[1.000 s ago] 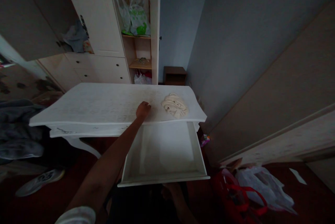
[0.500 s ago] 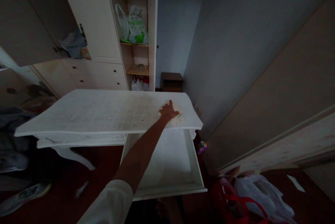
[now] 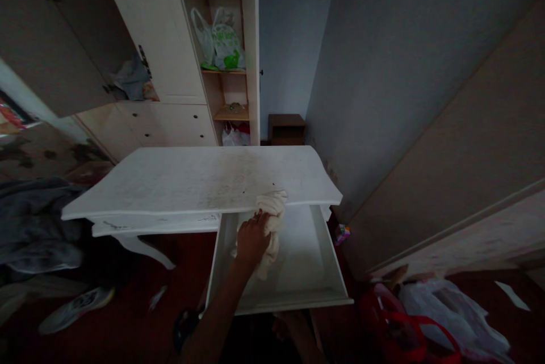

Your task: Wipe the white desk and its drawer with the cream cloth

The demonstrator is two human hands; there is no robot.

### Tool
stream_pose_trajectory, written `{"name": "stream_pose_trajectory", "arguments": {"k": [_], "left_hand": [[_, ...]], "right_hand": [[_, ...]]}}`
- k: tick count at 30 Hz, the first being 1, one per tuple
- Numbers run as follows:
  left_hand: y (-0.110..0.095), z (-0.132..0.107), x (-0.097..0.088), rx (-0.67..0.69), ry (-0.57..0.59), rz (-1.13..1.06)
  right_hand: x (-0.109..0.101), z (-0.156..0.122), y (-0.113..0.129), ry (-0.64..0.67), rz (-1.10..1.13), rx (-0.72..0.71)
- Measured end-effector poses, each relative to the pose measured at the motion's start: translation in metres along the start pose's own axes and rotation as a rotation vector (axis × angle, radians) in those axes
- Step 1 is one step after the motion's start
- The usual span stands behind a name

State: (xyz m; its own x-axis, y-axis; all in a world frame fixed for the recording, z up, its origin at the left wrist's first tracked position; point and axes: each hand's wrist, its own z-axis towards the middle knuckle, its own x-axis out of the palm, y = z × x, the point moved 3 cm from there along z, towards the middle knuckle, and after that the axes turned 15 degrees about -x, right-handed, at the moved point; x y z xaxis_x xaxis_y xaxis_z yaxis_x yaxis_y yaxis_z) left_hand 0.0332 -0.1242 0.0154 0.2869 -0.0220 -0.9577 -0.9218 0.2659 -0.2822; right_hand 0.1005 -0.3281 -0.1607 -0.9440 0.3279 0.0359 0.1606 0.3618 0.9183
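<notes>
My left hand (image 3: 252, 239) is closed on a cream cloth (image 3: 272, 213), bunched up and hanging below the fingers. The cloth passes over the front edge of a white desk (image 3: 170, 174) and hangs over its pulled-out drawer (image 3: 302, 262). Dark grime smudges the middle of the desktop, and small dark specks lie near the cloth. My right hand (image 3: 283, 327) is low in shadow beneath the drawer's front panel. Its fingers are too dark to make out, and I cannot tell whether they touch the drawer.
Behind the desk stands a cream wardrobe (image 3: 179, 80) with plastic bags (image 3: 227, 46) on a shelf. A small brown cabinet (image 3: 287, 120) is by the wall. Red and white bags (image 3: 451, 313) lie at right on the floor; a shoe (image 3: 76, 310) is at left.
My left hand has come back toward me from the desktop to over the drawer, bringing the cloth along. It has gone from spread flat to gripping. The view has shifted slightly left.
</notes>
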Motion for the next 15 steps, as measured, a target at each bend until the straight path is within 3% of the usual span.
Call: {"name": "stream_pose_trajectory", "arguments": {"k": [7,12,15], "left_hand": [[0.057,-0.005,0.032,-0.049,0.069,0.291],[0.063,-0.005,0.047,-0.012,0.106,0.296],[0.058,-0.011,0.055,-0.11,0.175,0.263]], "right_hand": [[0.002,0.015,-0.011,-0.02,0.041,-0.069],[0.003,0.016,-0.018,-0.046,0.086,-0.071],[0.002,0.016,-0.017,-0.054,0.088,-0.06]]}}
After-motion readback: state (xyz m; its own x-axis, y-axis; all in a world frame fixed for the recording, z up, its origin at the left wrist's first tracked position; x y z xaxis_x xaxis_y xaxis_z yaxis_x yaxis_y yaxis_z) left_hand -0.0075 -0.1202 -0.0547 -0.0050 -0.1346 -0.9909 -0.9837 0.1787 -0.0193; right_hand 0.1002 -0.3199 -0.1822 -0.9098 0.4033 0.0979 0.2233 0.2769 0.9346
